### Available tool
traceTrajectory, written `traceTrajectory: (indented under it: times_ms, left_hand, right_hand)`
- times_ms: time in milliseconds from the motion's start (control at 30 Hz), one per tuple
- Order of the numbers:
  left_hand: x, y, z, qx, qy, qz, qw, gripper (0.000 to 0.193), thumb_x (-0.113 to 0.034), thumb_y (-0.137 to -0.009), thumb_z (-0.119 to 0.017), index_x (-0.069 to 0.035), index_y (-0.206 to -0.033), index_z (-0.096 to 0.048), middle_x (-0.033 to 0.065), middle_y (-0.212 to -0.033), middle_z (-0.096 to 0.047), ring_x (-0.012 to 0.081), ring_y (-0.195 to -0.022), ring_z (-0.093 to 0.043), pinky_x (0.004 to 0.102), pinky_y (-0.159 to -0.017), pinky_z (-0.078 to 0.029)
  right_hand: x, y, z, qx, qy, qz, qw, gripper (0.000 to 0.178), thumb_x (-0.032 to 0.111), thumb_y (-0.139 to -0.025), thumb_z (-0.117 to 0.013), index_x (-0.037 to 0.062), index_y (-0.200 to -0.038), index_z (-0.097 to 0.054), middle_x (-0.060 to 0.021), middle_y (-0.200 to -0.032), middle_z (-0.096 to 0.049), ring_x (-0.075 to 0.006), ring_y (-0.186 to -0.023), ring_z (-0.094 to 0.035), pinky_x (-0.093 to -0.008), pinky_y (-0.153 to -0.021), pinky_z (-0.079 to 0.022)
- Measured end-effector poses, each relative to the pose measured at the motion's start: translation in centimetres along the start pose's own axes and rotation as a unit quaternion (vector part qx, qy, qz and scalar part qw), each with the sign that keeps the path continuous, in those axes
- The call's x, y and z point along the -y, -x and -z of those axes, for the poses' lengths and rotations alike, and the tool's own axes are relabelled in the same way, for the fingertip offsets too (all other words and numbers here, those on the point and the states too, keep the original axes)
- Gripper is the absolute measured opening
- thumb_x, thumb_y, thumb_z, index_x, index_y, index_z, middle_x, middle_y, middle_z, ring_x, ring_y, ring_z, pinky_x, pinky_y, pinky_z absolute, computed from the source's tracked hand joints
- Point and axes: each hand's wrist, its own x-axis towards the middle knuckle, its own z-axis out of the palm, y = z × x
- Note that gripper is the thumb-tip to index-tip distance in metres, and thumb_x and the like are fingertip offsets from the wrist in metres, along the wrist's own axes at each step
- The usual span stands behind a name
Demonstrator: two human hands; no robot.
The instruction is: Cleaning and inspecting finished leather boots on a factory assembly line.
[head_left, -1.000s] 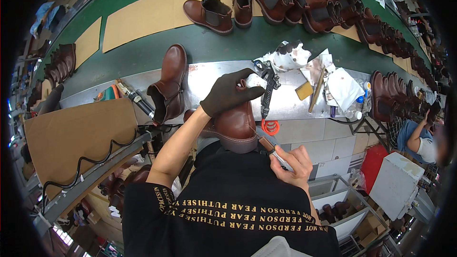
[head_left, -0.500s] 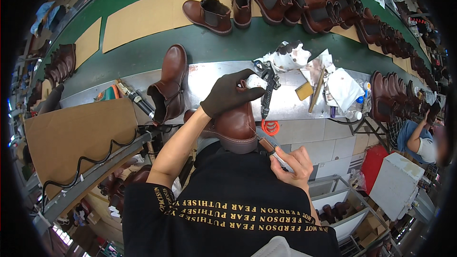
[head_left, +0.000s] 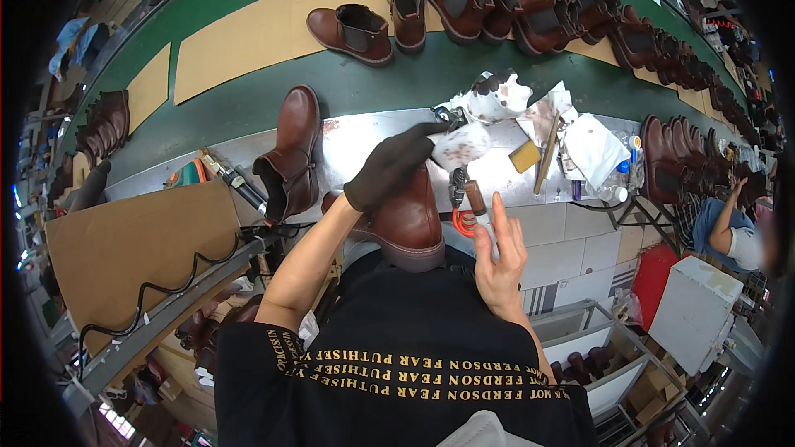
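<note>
Bare right hand (head_left: 501, 269): thumb and fingers clamp a brown-tipped tube (head_left: 475, 200), index finger straight up beside it, the tip pointing away from the body. Gloved left hand (head_left: 389, 167), and these fingers are closed on a spotted white pad (head_left: 464, 146), which pokes out to the right. The tube's tip sits just below the pad, a slim gap between them.

Under the glove, here's the brown boot (head_left: 407, 219), over the lap, sole edge toward the black shirt (head_left: 397, 314). Whether the glove presses on it, I can't tell. Between boot and right hand there's a narrow channel, the orange coil (head_left: 462, 222) hanging in it at the bench edge. Right of that hand, room opens over the floor tiles (head_left: 571, 236).

Beyond, the metal strip (head_left: 352, 139) runs crosswise, a stretch of it showing between the glove and an upturned-looking second boot (head_left: 296, 145) on the left. On the right it's tighter: yellow block (head_left: 524, 156), thin stick (head_left: 547, 161), white sheet (head_left: 595, 149), all close together. Farther out, green tabletop (head_left: 240, 103), then boots lined up along tan cardboard (head_left: 248, 37).
</note>
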Motion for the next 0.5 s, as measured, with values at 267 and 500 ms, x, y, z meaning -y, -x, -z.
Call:
traceTrajectory:
  times_ms: [267,500]
  left_hand:
    - [0.7,0.1,0.4,0.006,0.117,0.058,0.991,0.040,-0.025,-0.097,-0.034,-0.001,-0.126,-0.048,0.0141,-0.118,-0.057,0.0224,-0.105,-0.055,0.0305,-0.093,-0.039]
    - [0.7,-0.2,0.4,-0.008,0.016,-0.033,0.999,0.039,-0.015,-0.093,-0.032,-0.002,-0.127,-0.045,0.0170,-0.112,-0.059,0.0246,-0.105,-0.057,0.0310,-0.094,-0.040]
  right_hand:
    - [0.0,0.4,-0.4,0.183,0.034,0.112,0.976,0.050,-0.008,-0.075,-0.057,0.0221,-0.115,-0.064,-0.0159,-0.095,-0.047,-0.0304,-0.085,-0.047,-0.0370,-0.070,-0.044]
    - [0.6,-0.4,-1.3,0.203,0.090,0.106,0.969,0.051,-0.009,-0.076,-0.054,0.0216,-0.116,-0.064,-0.0159,-0.096,-0.047,-0.0310,-0.086,-0.047,-0.0384,-0.070,-0.044]
